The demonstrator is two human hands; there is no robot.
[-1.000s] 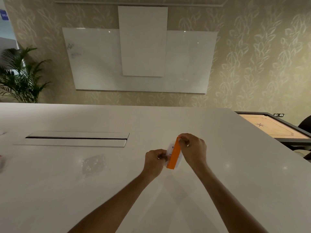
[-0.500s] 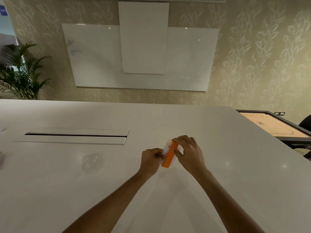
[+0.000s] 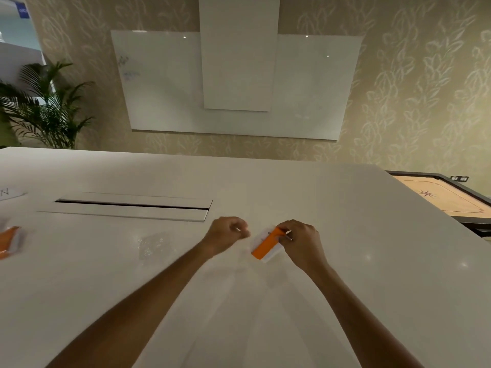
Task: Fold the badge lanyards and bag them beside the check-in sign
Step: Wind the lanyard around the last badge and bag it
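— So how far along does the job look from the head view?

— Partway, I judge. The right hand (image 3: 301, 241) pinches the top of an orange folded lanyard (image 3: 265, 246), backed by its white badge, near the middle of the white table (image 3: 345, 221). It is folded but not bagged. The left hand (image 3: 225, 235) sits just left of it, fingers curled; whether it holds anything I cannot tell.

— And the bags?

— A clear empty bag (image 3: 152, 245) lies flat on the table, left of the hands. At the far left edge an orange bagged lanyard (image 3: 10, 243) seems done already, near a white card (image 3: 12, 193) that may be the check-in sign.

— The room?

— A cable hatch (image 3: 130, 208) is set into the table; beyond it a whiteboard (image 3: 239, 83) on leaf-patterned wallpaper, a palm (image 3: 45, 107) at left, a carrom board (image 3: 446, 197) at right.
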